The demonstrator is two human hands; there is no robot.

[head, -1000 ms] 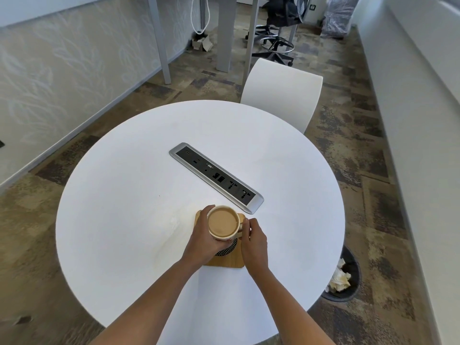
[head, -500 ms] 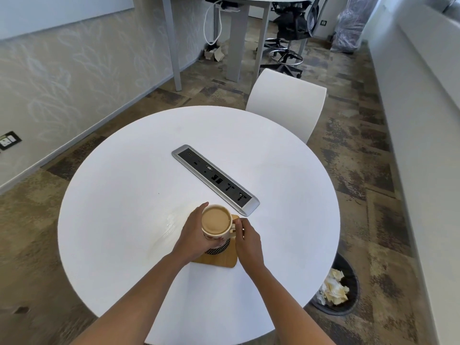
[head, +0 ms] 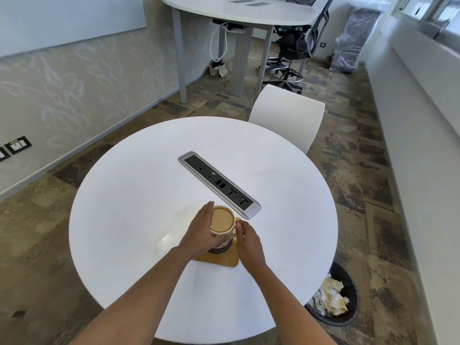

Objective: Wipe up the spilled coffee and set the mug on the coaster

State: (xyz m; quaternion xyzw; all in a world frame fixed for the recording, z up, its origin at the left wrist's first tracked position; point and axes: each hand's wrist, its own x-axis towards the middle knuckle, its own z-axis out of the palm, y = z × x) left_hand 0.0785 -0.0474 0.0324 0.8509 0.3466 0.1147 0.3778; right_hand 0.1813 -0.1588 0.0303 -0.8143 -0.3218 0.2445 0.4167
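A pale mug [head: 222, 221] full of milky coffee stands over a square wooden coaster [head: 220, 258] with a black-and-white patterned round pad [head: 221, 248] on it, near the front of the round white table [head: 139, 195]. My left hand [head: 201, 231] wraps the mug's left side. My right hand [head: 249, 242] holds the mug at its handle on the right. Whether the mug's base touches the pad is hidden by my hands. A faint damp sheen [head: 165, 239] marks the table left of the coaster.
A silver power-socket strip [head: 219, 184] lies diagonally just behind the mug. A white chair [head: 288, 118] stands at the table's far side. A black bin [head: 334, 298] with crumpled stained paper sits on the floor at right. A desk and office chair stand farther back.
The head camera has tilted up, showing more of the room. Both hands stay on the mug over the coaster; the mug looks slightly lower against the pad.
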